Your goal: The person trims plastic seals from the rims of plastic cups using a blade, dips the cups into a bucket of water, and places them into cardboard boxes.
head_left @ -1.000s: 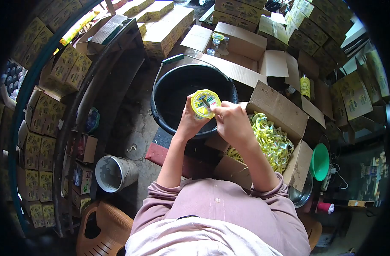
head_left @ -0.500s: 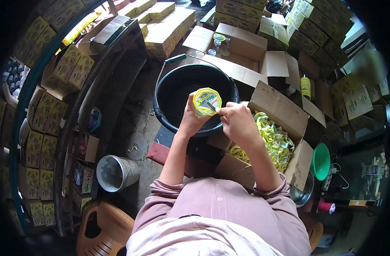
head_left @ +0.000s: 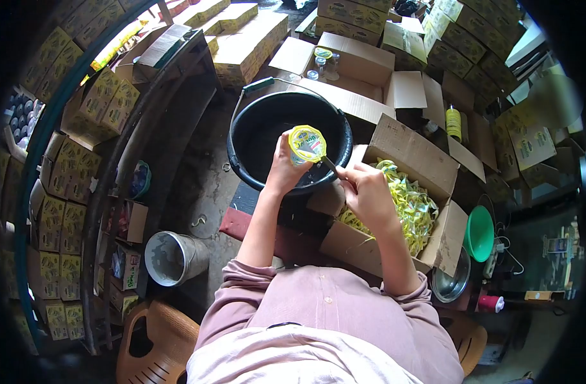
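My left hand (head_left: 284,168) is closed around a plastic cup (head_left: 307,144) with a yellow-rimmed printed film lid, tilted so the lid faces me. My right hand (head_left: 371,195) grips a small knife (head_left: 330,166), its blade pointing at the lid's lower right edge. Part of the lid's print looks covered or opened by a greyish patch; I cannot tell which. Below the cup is a large black bucket (head_left: 231,150) with a wire handle. Beside my right hand stands an open carton (head_left: 445,238) heaped with yellow and silver film scraps (head_left: 411,211).
An open carton (head_left: 354,105) with several cups stands beyond the bucket. At right are a green bowl (head_left: 479,233), a metal bowl (head_left: 450,281) and a pink thread spool (head_left: 491,303). A whitish bucket (head_left: 171,259) and an orange chair (head_left: 155,339) lie left, near shelves of yellow cartons (head_left: 69,230).
My right hand and the knife have moved down and right, from across the lid to its edge. The lid's surface now looks altered. My left hand still holds the cup.
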A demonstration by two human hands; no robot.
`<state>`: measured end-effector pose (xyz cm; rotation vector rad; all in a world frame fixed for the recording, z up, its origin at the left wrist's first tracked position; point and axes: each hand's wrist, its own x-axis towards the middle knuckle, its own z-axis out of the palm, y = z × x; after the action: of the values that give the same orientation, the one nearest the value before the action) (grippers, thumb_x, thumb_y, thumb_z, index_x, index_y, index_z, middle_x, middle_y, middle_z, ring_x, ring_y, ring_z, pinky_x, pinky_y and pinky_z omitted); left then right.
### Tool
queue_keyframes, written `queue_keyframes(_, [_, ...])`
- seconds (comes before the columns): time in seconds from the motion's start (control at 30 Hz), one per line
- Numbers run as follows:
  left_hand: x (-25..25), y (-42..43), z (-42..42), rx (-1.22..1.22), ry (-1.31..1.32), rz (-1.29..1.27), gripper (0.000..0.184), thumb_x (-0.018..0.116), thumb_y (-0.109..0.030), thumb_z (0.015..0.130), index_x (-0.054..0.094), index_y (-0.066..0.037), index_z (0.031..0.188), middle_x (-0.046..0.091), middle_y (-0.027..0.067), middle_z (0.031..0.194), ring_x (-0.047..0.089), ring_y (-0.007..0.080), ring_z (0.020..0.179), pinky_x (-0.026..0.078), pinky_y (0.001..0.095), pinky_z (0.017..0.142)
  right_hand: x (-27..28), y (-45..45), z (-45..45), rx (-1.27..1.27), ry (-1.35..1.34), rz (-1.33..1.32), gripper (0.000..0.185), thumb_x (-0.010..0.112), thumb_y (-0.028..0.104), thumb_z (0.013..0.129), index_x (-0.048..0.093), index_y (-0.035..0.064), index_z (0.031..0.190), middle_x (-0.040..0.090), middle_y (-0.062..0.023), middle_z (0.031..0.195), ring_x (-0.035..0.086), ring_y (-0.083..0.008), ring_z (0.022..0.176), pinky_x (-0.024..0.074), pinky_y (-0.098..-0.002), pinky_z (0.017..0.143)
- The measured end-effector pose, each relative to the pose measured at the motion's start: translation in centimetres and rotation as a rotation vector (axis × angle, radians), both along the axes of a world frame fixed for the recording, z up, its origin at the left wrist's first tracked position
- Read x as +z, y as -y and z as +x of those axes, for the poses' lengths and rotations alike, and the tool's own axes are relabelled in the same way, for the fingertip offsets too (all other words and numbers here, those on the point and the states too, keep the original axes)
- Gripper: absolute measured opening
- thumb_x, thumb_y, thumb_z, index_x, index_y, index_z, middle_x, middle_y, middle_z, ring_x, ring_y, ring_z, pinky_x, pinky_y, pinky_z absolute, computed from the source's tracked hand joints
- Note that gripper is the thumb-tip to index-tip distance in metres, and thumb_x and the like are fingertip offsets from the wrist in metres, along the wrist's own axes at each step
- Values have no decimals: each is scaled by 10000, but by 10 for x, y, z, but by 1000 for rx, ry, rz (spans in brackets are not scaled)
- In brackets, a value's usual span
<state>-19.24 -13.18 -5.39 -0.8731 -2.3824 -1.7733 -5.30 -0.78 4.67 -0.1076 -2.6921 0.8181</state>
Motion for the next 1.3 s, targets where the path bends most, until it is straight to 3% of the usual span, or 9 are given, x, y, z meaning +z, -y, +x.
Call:
queue_keyframes(0.17, [2,0,3,69,30,-123,666,678,-63,614,359,-51,1199,436,150,1070,443,324,1026,385,376,909,-10,1,26,-101,-99,-37,218,600,0,705,642,26,918,572,-148,730,553,-314,647,438,-386,611])
queue_keyframes(0.33, [-3,-2,6,211,-117,-325,611,673,-100,626,373,-67,1157,451,152,1054,440,352,999,382,425,873,-26,-1,58,-170,-156,-134,263,609,-34,699,641,26,954,547,-133,670,528,-250,568,415,-331,533])
queue_keyframes(0.43, [1,-3,10,252,-172,-457,624,680,-124,626,376,-103,1171,450,139,1058,449,341,1001,388,437,856,-32,-3,78,-236,-147,-247,266,609,-45,703,639,19,959,545,-118,659,530,-210,546,411,-304,511])
queue_keyframes(0.47, [0,-5,10,270,-155,-484,669,709,-108,601,379,-148,1182,439,105,1061,440,298,1021,364,434,860,-35,-6,85,-232,-148,-239,269,611,-52,704,637,14,963,549,-108,661,533,-182,539,414,-288,504])
queue_keyframes(1.3, [11,-14,24,526,-627,-891,548,677,-65,607,503,-238,1097,474,27,1041,422,208,1067,252,441,944,-48,-76,226,-307,-73,-212,280,622,-39,703,637,23,975,555,-94,656,538,-170,559,427,-267,525])
